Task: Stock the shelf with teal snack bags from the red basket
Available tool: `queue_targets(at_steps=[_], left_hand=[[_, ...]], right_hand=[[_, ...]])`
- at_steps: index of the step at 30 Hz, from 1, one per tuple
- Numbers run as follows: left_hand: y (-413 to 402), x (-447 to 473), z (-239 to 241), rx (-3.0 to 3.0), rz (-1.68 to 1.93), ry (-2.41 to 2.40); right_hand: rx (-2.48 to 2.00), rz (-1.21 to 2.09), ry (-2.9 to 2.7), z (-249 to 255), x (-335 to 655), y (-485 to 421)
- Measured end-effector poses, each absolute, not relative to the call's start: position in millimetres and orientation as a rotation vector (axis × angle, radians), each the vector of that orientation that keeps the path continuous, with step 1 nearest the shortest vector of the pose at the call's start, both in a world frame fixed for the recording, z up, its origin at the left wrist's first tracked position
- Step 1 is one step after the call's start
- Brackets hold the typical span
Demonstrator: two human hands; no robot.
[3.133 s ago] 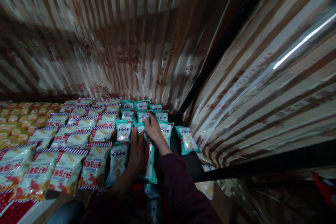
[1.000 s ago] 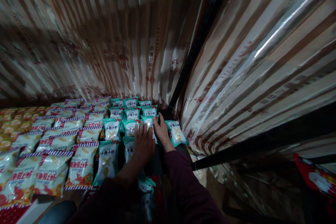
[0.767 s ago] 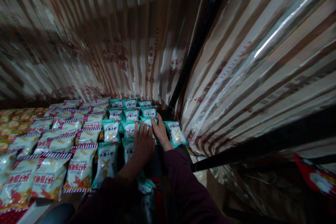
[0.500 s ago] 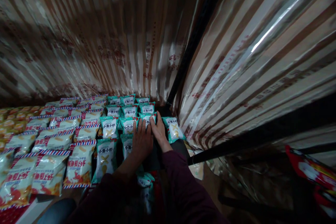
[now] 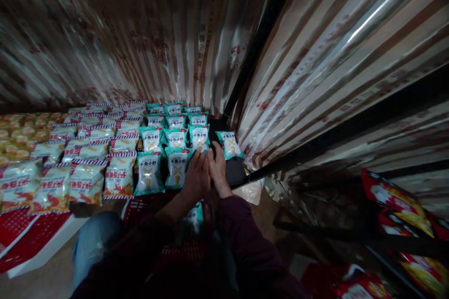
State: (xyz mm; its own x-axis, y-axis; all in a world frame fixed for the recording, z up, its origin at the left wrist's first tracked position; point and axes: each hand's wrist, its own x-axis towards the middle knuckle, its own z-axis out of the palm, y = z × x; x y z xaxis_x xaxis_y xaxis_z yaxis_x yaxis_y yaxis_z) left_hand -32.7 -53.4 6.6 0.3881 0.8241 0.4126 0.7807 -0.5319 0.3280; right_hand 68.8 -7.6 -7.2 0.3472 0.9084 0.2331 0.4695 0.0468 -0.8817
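Green and white snack bags stand in rows on a dark shelf. My left hand (image 5: 197, 174) is palm down at the near end of one snack bag (image 5: 199, 136), its fingers stretched out and touching or nearly touching the bag. Close against it, my right hand (image 5: 218, 167) has its fingers extended, thumb side toward the left hand. Neither hand is wrapped round a bag. A separate snack bag (image 5: 229, 144) lies just beyond the right fingertips. Left of my left hand is another green snack bag (image 5: 177, 168). The fingertips are partly dark and blurred.
Red, white and blue striped snack bags (image 5: 120, 175) fill rows to the left, with yellow packs (image 5: 26, 138) beyond. Dark metal posts (image 5: 257, 42) and pleated plastic sheeting (image 5: 168, 46) bound the shelf. A red basket (image 5: 135, 210) holding a green bag is below my arms. Red packets (image 5: 400, 201) are at right.
My hands have drawn back toward me from the upper part of the third-row bag, which now shows more fully. The hands have come closer together, and the view has tilted down.
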Motion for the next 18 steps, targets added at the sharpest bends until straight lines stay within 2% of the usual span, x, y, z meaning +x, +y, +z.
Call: queue_targets(at_steps=[10, 14, 18], left_hand=[[-152.7, -43.3, -28.2, 2.251, 0.74, 1.387], [-181.9, -54.7, -57.9, 2.162, 0.619, 1.406], [-198.3, -66.8, -94.4, 2.19, 0.507, 1.481]], right_hand=[[-1.525, 0.545, -1.275, -33.6, 53.8, -113.3], [-1.51, 0.477, -1.367, -58.3, 41.0, -147.6], [-1.513, 0.562, -1.43, -83.6, 21.3, -177.4]])
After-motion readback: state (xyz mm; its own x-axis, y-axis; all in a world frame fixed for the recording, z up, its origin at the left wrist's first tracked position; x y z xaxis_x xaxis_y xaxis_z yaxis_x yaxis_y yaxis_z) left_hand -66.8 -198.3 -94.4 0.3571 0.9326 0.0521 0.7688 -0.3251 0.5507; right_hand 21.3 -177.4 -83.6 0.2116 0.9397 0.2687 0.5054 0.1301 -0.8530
